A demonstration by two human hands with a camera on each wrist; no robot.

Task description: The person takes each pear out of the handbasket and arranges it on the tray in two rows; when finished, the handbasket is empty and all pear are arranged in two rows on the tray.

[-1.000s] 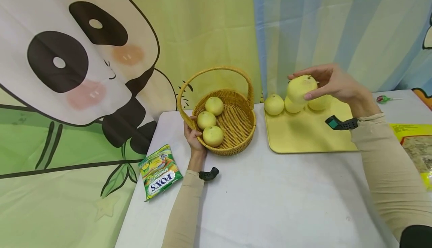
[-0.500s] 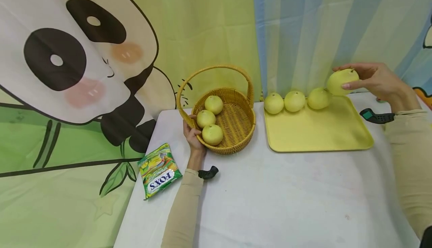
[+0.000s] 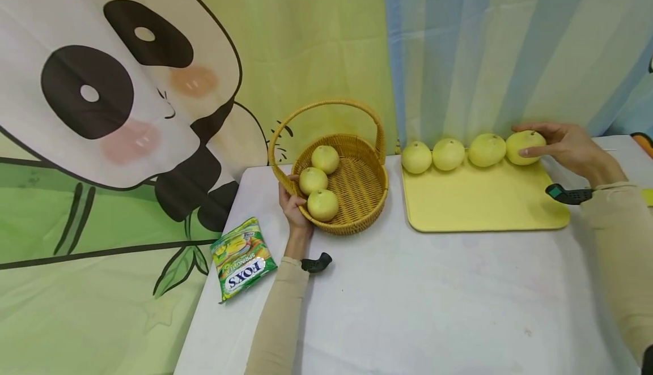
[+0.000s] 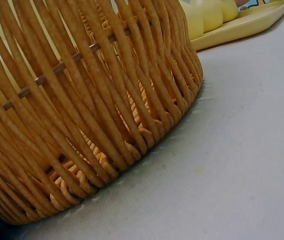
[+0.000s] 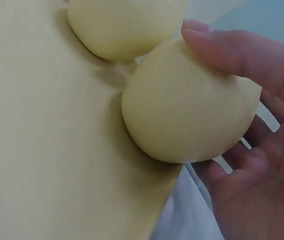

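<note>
My right hand (image 3: 573, 149) holds a pale yellow pear (image 3: 515, 147) at the back right corner of the yellow tray (image 3: 474, 205). In the right wrist view, thumb and fingers go round this pear (image 5: 182, 107), which sits low at the tray's edge. Left of it, three more pears (image 3: 487, 150) line the tray's back edge. My left hand (image 3: 294, 208) grips the left side of the round wicker basket (image 3: 359, 194), its fingers partly hidden behind the rim. Three pears (image 3: 322, 205) lie along the left inside of the basket. Close woven strands (image 4: 91, 100) fill the left wrist view.
A green and yellow Fox's sweets bag (image 3: 242, 259) lies left of the basket on the white tabletop (image 3: 408, 295). A printed curtain (image 3: 326, 35) hangs right behind basket and tray. Part of a yellow packet (image 3: 648, 196) shows at the right edge.
My right hand has carried the pear rightward over the row, then lowered it to the tray's back right corner. My left hand and the basket have stayed in place.
</note>
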